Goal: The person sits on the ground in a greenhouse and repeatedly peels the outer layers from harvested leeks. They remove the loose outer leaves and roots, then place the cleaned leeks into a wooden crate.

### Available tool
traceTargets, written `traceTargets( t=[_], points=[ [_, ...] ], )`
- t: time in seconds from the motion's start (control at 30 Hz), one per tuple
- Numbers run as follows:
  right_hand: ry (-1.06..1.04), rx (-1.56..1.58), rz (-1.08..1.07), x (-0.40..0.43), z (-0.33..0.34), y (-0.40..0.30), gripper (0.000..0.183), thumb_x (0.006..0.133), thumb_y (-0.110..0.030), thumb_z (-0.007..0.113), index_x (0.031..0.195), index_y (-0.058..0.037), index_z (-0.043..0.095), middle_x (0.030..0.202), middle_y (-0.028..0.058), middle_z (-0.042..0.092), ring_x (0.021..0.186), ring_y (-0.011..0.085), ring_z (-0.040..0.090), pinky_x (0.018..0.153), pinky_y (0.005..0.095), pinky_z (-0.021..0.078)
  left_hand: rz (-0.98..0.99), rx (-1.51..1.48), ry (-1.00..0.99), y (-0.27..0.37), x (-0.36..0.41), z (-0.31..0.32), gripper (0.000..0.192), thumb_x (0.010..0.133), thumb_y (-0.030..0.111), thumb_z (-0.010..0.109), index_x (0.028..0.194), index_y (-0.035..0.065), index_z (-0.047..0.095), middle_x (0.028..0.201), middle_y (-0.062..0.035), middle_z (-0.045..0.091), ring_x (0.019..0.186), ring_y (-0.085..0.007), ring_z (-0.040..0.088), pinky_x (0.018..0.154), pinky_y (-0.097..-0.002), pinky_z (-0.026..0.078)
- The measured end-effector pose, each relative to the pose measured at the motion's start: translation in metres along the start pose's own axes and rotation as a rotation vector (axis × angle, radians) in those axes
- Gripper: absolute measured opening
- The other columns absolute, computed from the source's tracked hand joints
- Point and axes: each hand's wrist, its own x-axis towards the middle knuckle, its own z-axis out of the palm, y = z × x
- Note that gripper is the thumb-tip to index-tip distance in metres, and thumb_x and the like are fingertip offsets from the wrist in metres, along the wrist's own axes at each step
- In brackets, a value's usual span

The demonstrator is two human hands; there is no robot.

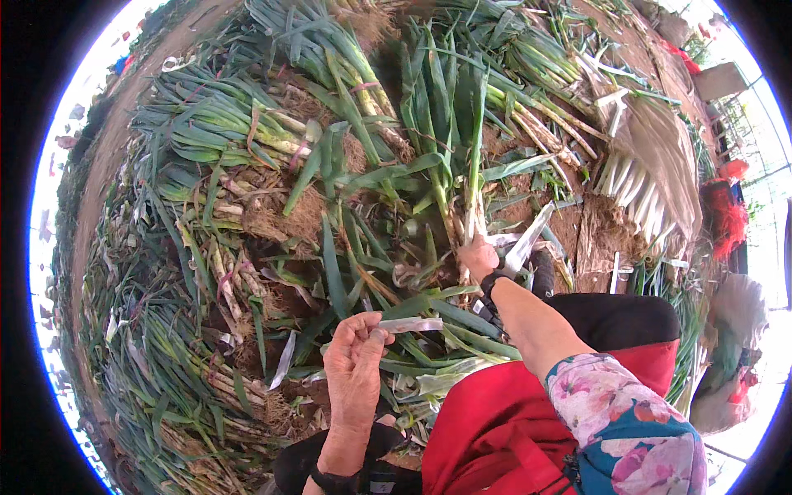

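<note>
My left hand point(354, 366) pinches a pale, flat strip of leaf sheath point(413, 325) between thumb and fingertips. My right hand point(478, 257) is closed around the lower white stems of leafy green onions point(473, 207), whose long leaves point away from me. Part of their lower ends is hidden behind the hand. Beside that wrist lies a loose white peeling point(529, 238). Long torn green leaves point(427, 303) lie between my two hands.
Tied bundles of green onions with roots point(229, 130) cover the ground on the left and ahead. On the right, cleaned white stalks point(631, 195) lie partly under a brown sheet point(665, 154). Red netting point(724, 216) is at the far right. My red-covered lap point(495, 427) is below.
</note>
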Motion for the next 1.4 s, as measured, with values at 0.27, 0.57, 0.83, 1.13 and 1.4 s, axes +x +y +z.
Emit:
traceTargets(
  t=[0.27, 0.57, 0.83, 1.13, 1.4],
  points=[
    [-0.362, 1.381, 0.284, -0.031, -0.025, -0.041, 0.028, 0.095, -0.039, 0.057, 0.112, -0.0167, 0.055, 0.083, 0.0032, 0.057, 0.064, 0.0163, 0.054, 0.051, 0.0318, 0.0432, 0.022, -0.063, 0.029, 0.002, 0.003, -0.005, 0.019, 0.097, 0.004, 0.059, 0.114, -0.0022, 0.060, 0.098, -0.0015, 0.059, 0.085, -0.0102, 0.058, 0.074, -0.0246, 0.046],
    [-0.530, 1.319, -0.016, -0.241, -0.050, -0.098, 0.029, 0.104, -0.042, 0.048, 0.115, -0.0158, 0.051, 0.077, 0.0032, 0.054, 0.056, 0.0121, 0.046, 0.049, 0.0295, 0.0387, 0.087, -0.162, 0.251, 0.002, 0.011, -0.028, 0.027, 0.093, 0.013, 0.066, 0.118, 0.0021, 0.062, 0.099, -0.0007, 0.060, 0.090, -0.0098, 0.058, 0.076, -0.0233, 0.044],
    [-0.417, 0.898, -0.293, -0.321, -0.073, -0.048, 0.022, 0.103, -0.030, 0.049, 0.111, -0.0101, 0.050, 0.077, -0.0007, 0.049, 0.059, 0.0057, 0.045, 0.049, 0.0223, 0.0364, 0.060, -0.012, 0.107, -0.011, 0.019, -0.034, 0.055, 0.093, 0.046, 0.067, 0.131, 0.0066, 0.059, 0.120, -0.0043, 0.063, 0.105, -0.0164, 0.061, 0.080, -0.0325, 0.049],
    [-0.171, 0.304, -0.808, -0.346, -0.074, -0.019, 0.017, 0.096, -0.013, 0.060, 0.106, -0.0016, 0.052, 0.076, 0.0079, 0.055, 0.066, 0.0160, 0.050, 0.059, 0.0312, 0.0419, 0.089, -0.221, 0.275, 0.002, 0.026, -0.043, 0.026, 0.093, 0.030, 0.070, 0.105, 0.0088, 0.059, 0.098, -0.0019, 0.064, 0.086, -0.0129, 0.064, 0.063, -0.0288, 0.053],
    [-0.956, 0.804, -0.324, -0.316, -0.070, -0.056, 0.044, 0.100, -0.043, 0.051, 0.109, -0.0008, 0.061, 0.090, 0.0059, 0.066, 0.076, 0.0155, 0.061, 0.072, 0.0293, 0.0498, 0.183, -0.522, 0.406, -0.004, 0.020, -0.080, 0.021, 0.096, 0.016, 0.065, 0.114, 0.0075, 0.059, 0.095, -0.0049, 0.069, 0.081, -0.0197, 0.069, 0.069, -0.0323, 0.054]
  ],
)
